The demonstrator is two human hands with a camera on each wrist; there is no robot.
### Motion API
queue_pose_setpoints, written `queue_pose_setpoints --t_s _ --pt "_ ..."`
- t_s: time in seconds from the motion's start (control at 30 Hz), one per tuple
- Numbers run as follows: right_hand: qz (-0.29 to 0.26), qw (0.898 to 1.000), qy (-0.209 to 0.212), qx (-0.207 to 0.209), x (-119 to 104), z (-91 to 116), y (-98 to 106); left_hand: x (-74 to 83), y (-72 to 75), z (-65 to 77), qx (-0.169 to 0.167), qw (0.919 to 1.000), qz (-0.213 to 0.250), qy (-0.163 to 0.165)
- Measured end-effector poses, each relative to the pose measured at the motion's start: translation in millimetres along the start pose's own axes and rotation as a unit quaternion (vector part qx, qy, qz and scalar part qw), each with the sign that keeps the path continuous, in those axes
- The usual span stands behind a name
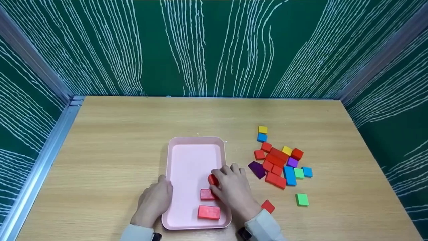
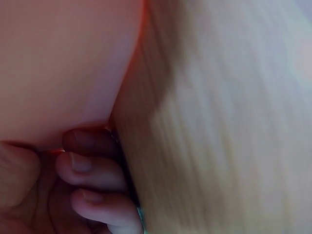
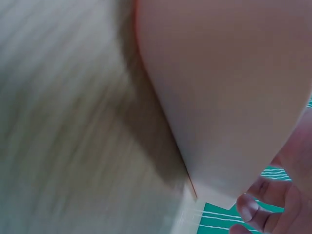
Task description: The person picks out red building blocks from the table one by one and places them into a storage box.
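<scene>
A pink tray (image 1: 190, 167) lies on the wooden table, its long sides running away from me. My left hand (image 1: 154, 201) grips the tray's left rim, and its curled fingers (image 2: 92, 168) show against the tray's outer wall in the left wrist view. Over the tray's right side, my right hand (image 1: 234, 187) pinches a small red block (image 1: 212, 180) between thumb and fingers. Just nearer, a red rectangular block (image 1: 207, 194) lies in the tray, partly covered by the right thumb. A larger red block (image 1: 209, 212) sits in the tray's near right part.
Right of the tray lies a loose cluster of blocks, including red blocks (image 1: 276, 180), a dark purple block (image 1: 257, 169) and a blue block (image 1: 290, 176). A green block (image 1: 302, 199) lies apart. Beside the right wrist is another red block (image 1: 268, 206). Green walls (image 1: 214, 50) enclose the table.
</scene>
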State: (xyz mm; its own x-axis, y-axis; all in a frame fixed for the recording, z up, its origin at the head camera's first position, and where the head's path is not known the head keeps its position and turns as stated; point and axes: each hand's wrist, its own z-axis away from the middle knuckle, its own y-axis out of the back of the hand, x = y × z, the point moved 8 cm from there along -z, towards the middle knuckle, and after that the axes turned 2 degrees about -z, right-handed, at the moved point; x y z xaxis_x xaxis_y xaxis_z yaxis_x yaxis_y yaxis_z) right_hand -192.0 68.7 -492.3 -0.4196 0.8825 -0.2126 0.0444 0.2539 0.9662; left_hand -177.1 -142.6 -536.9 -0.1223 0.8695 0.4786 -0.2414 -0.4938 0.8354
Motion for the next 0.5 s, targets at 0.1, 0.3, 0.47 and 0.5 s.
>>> queue_pose_setpoints --t_s 0.1,0.3,0.47,0.5 --pt "-0.004 1.0 -0.005 -0.012 0 0 -1 0.1 0.0 -0.3 -0.001 1.0 -0.003 0.003" --pt "-0.013 1.0 -0.008 -0.015 2 2 3 -0.2 -0.2 -0.7 -0.002 1.0 -0.002 0.003" --pt "-0.041 0.999 -0.003 0.012 7 7 17 -1.4 -0.1 -0.6 -0.003 1.0 0.002 0.006" --pt "-0.047 0.999 -0.002 0.02 9 9 21 -1.7 0.0 -0.5 -0.003 1.0 0.001 0.005"
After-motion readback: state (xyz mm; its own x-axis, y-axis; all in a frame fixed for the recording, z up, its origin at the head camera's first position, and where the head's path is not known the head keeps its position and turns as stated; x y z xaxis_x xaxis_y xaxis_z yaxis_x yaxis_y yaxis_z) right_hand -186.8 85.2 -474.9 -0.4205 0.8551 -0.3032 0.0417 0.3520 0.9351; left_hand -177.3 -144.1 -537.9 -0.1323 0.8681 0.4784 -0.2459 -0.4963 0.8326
